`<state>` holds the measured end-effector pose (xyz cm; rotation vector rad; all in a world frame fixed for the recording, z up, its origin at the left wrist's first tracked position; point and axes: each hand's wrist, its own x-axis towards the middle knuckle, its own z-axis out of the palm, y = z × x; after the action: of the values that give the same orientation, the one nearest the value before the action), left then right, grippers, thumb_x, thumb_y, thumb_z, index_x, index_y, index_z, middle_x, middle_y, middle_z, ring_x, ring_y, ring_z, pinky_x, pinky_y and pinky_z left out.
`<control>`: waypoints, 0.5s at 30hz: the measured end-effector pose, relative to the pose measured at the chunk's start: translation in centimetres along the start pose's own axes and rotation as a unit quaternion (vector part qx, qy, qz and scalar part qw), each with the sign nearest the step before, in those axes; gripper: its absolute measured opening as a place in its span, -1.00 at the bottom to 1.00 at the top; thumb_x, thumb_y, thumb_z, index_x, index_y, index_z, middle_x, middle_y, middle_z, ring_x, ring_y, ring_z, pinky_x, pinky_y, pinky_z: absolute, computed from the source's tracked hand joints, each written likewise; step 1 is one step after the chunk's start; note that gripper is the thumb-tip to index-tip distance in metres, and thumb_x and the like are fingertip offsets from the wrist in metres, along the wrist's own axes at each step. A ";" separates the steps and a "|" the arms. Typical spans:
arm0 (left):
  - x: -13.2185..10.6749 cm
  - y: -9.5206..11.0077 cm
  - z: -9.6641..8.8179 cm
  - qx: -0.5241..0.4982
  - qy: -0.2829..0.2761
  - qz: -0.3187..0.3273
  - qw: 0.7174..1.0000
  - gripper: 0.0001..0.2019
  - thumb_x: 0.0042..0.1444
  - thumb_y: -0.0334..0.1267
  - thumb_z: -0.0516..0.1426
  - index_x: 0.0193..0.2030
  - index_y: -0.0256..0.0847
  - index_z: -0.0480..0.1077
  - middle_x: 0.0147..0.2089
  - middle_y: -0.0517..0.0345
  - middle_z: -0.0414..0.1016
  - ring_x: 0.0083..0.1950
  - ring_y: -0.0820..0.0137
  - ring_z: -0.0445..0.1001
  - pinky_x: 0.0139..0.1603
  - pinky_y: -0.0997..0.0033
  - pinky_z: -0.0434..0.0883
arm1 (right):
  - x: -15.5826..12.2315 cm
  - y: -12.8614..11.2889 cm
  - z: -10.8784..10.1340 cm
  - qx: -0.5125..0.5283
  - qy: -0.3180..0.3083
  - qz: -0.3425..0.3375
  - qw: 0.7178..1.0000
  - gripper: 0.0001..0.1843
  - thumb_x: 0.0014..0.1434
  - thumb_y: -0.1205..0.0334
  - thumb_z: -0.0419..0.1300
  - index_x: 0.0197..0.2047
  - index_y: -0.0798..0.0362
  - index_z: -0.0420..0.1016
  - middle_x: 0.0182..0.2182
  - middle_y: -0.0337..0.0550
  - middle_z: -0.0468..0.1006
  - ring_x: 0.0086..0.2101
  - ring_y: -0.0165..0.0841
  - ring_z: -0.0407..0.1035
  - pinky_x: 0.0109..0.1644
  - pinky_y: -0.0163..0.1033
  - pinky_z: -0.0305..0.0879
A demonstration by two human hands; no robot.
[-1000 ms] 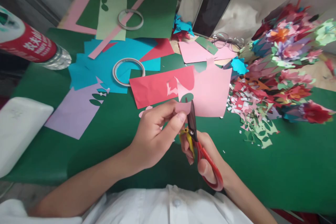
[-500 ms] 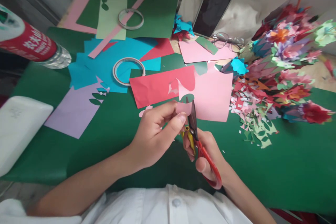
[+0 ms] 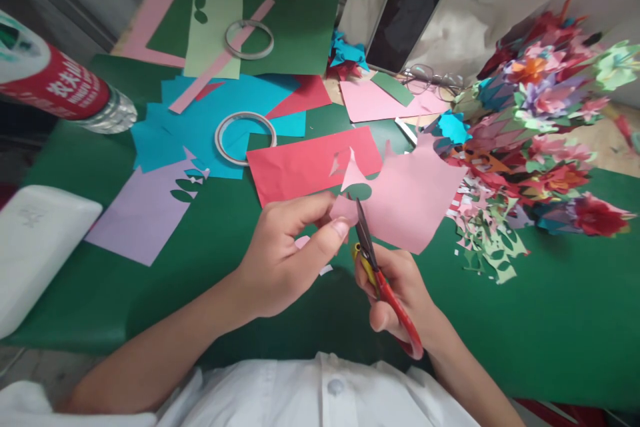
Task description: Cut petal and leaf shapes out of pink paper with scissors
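My left hand [image 3: 295, 250] pinches the edge of a pink paper sheet [image 3: 417, 190] between thumb and forefinger. That sheet has cut-out hollows along its left and top edges. In my right hand [image 3: 397, 280] is a pair of scissors [image 3: 387, 290] with red and yellow handles, fingers wrapped round the grips. Their dark blades meet the paper just right of my left fingertips. Behind the pink sheet lies a red paper rectangle [image 3: 300, 163]. Small pink paper pieces [image 3: 301, 241] show partly beneath my left hand.
Blue sheets [image 3: 185, 127] and a purple sheet [image 3: 145, 217] lie left, with tape rolls [image 3: 217, 137] beyond. A bottle [image 3: 75, 90] and white box [image 3: 45, 247] stand at far left. Paper flowers [image 3: 555, 113] and scraps [image 3: 493, 233] fill the right. Eyeglasses [image 3: 420, 80] rest at the back.
The pink sheet has turned clockwise and swung to the right, its lower corner now nearer me. My left hand has shifted slightly left. The scissors stay at the paper's edge.
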<state>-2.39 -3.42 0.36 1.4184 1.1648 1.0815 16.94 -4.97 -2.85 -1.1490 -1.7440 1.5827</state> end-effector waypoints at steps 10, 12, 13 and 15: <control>0.1 0.1 -0.4 0.032 0.002 0.013 0.999 -0.77 0.22 -0.33 0.02 -0.49 -0.18 0.27 -0.58 0.29 0.30 -0.55 0.50 0.28 -0.52 0.46 0.23 | 0.0 0.0 -0.2 -0.003 -0.003 -0.012 1.000 -0.27 -0.10 -0.55 0.15 -0.50 0.05 0.24 -0.65 -0.40 0.02 -0.57 -0.50 -0.15 -0.52 -0.31 -0.21; 0.2 0.2 -0.4 0.040 0.005 0.014 0.999 -0.76 0.21 -0.32 0.02 -0.50 -0.17 0.27 -0.59 0.28 0.30 -0.55 0.50 0.28 -0.52 0.45 0.23 | 0.2 -0.2 -0.2 -0.012 0.003 -0.024 1.000 -0.28 -0.08 -0.54 0.14 -0.51 0.05 0.25 -0.65 -0.39 0.03 -0.56 -0.48 -0.13 -0.52 -0.31 -0.19; 0.2 0.3 -0.4 0.044 0.008 0.015 0.999 -0.76 0.21 -0.33 0.02 -0.50 -0.17 0.27 -0.59 0.29 0.30 -0.56 0.50 0.28 -0.52 0.45 0.22 | 0.2 -0.3 -0.2 -0.016 0.004 -0.026 1.000 -0.28 -0.08 -0.54 0.13 -0.52 0.05 0.25 -0.65 -0.38 0.04 -0.56 -0.48 -0.13 -0.52 -0.31 -0.18; 0.2 0.3 -0.5 0.050 0.015 0.018 0.998 -0.77 0.20 -0.34 0.03 -0.51 -0.17 0.27 -0.59 0.29 0.30 -0.56 0.50 0.28 -0.52 0.44 0.22 | 0.3 -0.4 -0.2 -0.016 0.002 -0.015 1.000 -0.26 -0.09 -0.55 0.13 -0.55 0.05 0.22 -0.65 -0.39 0.04 -0.57 -0.50 -0.14 -0.54 -0.31 -0.20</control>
<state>-2.80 -3.17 0.72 1.5102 1.2323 1.0861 16.87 -4.64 -2.48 -1.1336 -1.7825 1.5393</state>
